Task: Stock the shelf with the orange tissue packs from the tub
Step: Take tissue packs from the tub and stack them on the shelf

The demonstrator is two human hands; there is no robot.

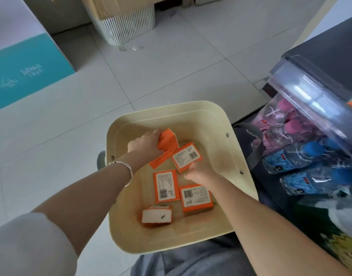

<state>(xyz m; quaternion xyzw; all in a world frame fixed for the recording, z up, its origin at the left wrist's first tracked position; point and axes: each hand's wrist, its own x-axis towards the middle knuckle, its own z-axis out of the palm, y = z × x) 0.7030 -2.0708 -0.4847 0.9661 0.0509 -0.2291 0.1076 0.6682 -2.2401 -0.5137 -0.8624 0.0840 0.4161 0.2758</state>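
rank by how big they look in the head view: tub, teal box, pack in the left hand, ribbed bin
1. tub
2. teal box
3. ribbed bin, farther away and cropped, so unsure against the box
4. pack gripped by the left hand

Single head-worn wide-angle cam, pitched steeply down and forward. Close range: the cream square plastic tub (238,156) sits centre frame, both forearms entering from the bottom edge. Pale tiled floor (161,76) fills the upper half. Clear-fronted shelf unit (310,100) clips the right edge, teal-and-white cardboard box (29,72) the left. No second view, no overlap.
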